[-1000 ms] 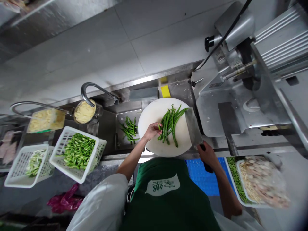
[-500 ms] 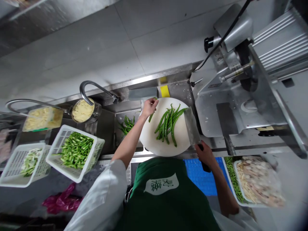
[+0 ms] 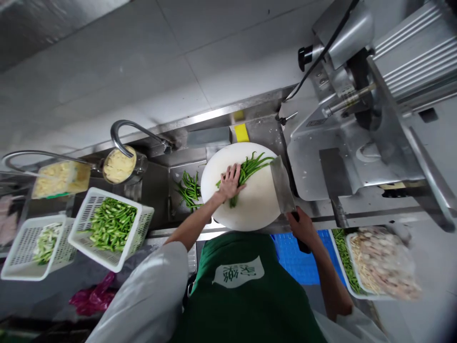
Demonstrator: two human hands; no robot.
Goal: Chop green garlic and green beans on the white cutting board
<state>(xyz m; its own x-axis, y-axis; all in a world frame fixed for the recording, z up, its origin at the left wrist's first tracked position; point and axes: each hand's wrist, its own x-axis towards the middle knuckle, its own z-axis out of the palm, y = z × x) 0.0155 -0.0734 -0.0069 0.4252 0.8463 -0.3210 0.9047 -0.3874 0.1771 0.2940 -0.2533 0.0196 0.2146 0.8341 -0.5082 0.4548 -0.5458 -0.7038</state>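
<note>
Long green chili peppers (image 3: pixel 252 167) lie bunched on a round white cutting board (image 3: pixel 257 209), their stems toward the far right. My left hand (image 3: pixel 230 182) rests over the left part of the bunch with its fingers spread, covering some of the peppers. A cleaver (image 3: pixel 282 183) is held by its black handle in my right hand (image 3: pixel 300 225). Its broad blade lies over the right edge of the board, close to the pepper stems. More whole peppers (image 3: pixel 189 188) lie in the sink just left of the board.
A white basket (image 3: pixel 146 224) of cut green peppers and another basket (image 3: pixel 66 247) with pale green slices stand left. Nearby are a faucet (image 3: pixel 117 138) and a metal pot (image 3: pixel 141 164) with pale slices. A slicing machine (image 3: pixel 321 157) occupies the right; a yellow block (image 3: pixel 242 133) sits behind the board.
My left hand has moved right and down from the board's left edge onto the peppers, its pinched fingers now spread. The peppers are pushed closer together. The cleaver has barely moved.
</note>
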